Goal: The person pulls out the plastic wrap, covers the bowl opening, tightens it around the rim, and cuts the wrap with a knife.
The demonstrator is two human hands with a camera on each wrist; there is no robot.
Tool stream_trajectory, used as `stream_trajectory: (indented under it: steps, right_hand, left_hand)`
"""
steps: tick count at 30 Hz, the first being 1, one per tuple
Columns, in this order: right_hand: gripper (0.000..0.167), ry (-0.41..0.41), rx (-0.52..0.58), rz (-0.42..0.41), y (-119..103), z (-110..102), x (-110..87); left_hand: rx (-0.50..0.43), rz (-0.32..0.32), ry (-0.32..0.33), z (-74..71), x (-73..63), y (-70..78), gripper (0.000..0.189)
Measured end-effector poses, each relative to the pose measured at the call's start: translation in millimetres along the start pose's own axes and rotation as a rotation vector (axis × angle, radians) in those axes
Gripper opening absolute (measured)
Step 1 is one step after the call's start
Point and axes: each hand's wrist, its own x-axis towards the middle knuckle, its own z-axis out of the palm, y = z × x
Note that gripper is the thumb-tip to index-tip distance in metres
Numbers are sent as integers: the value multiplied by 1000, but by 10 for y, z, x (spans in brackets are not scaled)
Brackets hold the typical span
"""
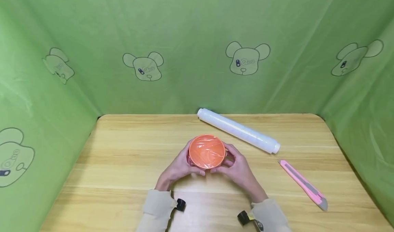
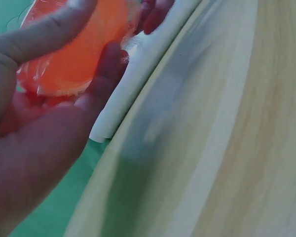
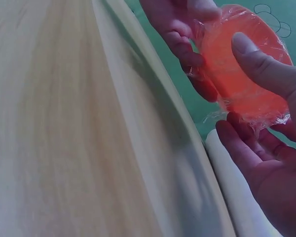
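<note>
An orange bowl [image 1: 207, 152] with clear plastic film stretched across its round top is held between both hands at the middle of the table. From the left side, my left hand [image 1: 179, 165] grips it, thumb along the near side. On the other side my right hand [image 1: 239, 167] holds it with curled fingers and its thumb at the near edge. Crumpled film edges [image 3: 276, 120] bunch around the rim in the right wrist view. The left wrist view shows the bowl [image 2: 79, 59] raised off the table, fingers beneath it.
A roll of plastic wrap [image 1: 238, 131] lies slanted at the back of the wooden table [image 1: 129, 150]. To the right lies a pink utility knife [image 1: 303, 184] with a grey slider strip. Green curtains [image 1: 191, 16] with bear-head prints enclose the back and sides.
</note>
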Motion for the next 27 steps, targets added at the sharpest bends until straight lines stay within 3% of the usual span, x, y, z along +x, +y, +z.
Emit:
stream_trajectory:
  steps: [3, 6, 13, 22, 27]
  right_hand:
    - [97, -11, -25, -6, 2, -13, -6]
    - [98, -25, -31, -17, 16, -20, -15]
    - [97, -43, -69, -70, 7, -16, -4]
    - [95, -90, -394, -133, -77, -86, 6]
    - [96, -137, -427, -90, -104, -111, 23]
  left_hand:
    - [68, -9, 38, 23, 12, 26, 114]
    - [73, -23, 25, 52, 18, 43, 110]
    - [-3, 11, -30, 81, 15, 4, 107]
    - [-27, -33, -8, 98, 1, -9, 110]
    - [-22, -44, 10, 119, 9, -37, 110]
